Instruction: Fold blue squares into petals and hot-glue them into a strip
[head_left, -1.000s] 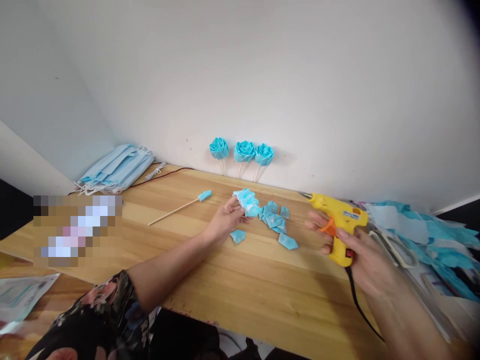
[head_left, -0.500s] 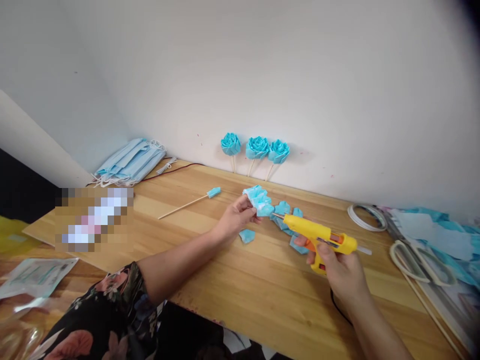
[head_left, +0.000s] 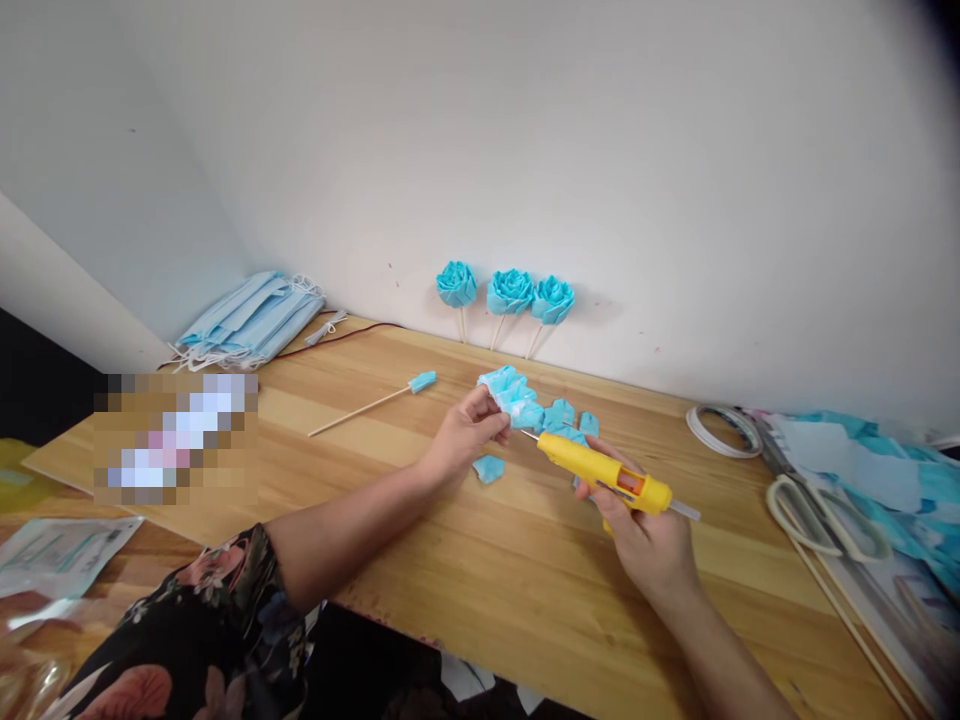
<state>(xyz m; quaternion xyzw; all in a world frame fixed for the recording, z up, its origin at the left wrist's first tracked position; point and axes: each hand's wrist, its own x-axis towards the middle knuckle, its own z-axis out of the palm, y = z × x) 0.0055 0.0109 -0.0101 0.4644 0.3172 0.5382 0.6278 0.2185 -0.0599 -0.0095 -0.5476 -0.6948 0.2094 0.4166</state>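
Note:
My left hand (head_left: 471,435) is closed on a strip of pleated blue petals (head_left: 512,393), pinched at its lower left edge. In my right hand (head_left: 645,530) is a yellow glue gun (head_left: 600,468), its metal nozzle pointing left, close to the lower edge of the petal strip. Whether the tip touches the strip I cannot tell. Loose blue petals (head_left: 559,416) lie on the table behind the gun. One separate petal (head_left: 489,469) rests below my left hand. A wooden stick with a small blue bud (head_left: 422,382) lies to the left.
Three blue flowers on sticks (head_left: 511,292) lean against the wall. Stacked face masks (head_left: 251,318) lie at the back left. On the right are a roll of white tape (head_left: 724,430), scissors (head_left: 829,520) and blue fabric scraps (head_left: 885,470). A plastic packet (head_left: 67,555) sits at the left.
My right hand has moved the glue gun left and turned it, bringing the nozzle from the strip's right end to below it. My left hand keeps hold of the petals. The view has shifted slightly.

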